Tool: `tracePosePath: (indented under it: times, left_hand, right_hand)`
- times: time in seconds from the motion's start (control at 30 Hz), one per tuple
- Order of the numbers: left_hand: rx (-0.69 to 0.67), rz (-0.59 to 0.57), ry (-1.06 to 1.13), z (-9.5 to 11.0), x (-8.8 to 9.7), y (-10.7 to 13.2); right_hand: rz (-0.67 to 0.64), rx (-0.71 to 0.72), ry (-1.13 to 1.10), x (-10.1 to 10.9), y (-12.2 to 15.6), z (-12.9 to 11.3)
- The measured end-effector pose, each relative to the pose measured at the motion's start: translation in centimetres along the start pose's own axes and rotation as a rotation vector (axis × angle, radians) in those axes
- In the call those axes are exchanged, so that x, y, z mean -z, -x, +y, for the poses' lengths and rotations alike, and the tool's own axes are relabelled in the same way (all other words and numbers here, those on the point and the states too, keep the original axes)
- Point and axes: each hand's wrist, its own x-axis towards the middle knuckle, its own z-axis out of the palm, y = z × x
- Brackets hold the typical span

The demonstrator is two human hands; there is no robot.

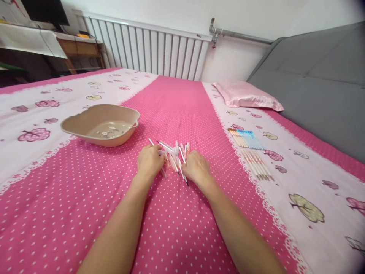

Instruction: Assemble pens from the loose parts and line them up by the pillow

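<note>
A loose pile of pens (pixel 173 152), white and pink, lies on the pink dotted bedspread (pixel 176 224) in front of me. My left hand (pixel 148 161) rests on the left side of the pile with its fingers curled over some pens. My right hand (pixel 196 166) presses against the right side, fingers curled around pens too. Both hands are knuckles up, so the fingertips are hidden. A beige heart-shaped bowl (pixel 82 123) with a few small pieces inside sits to the left of the pile.
To the right, a row of blue and orange pens (pixel 245 137) and a row of pale pens (pixel 257 164) lie side by side. A pink pillow (pixel 246 95) lies at the grey headboard (pixel 319 80). A white radiator (pixel 148 47) stands behind.
</note>
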Motion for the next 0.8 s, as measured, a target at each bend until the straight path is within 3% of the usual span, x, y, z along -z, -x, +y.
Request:
tracePosePath:
  times: [0.2, 0.57, 0.8]
  left_hand:
    - [0.017, -0.016, 0.023, -0.6, 0.5, -0.1]
    - [-0.035, -0.045, -0.042, 0.2, 0.6, 0.0]
    - [-0.056, 0.001, -0.034, -0.1, 0.0, -0.2]
  right_hand:
    - [0.001, 0.011, -0.101, 1.4, -0.5, 1.3]
    - [0.165, -0.018, -0.362, 5.1, -0.3, 3.4]
    - [0.384, 0.064, -0.636, 5.6, -0.5, 4.2]
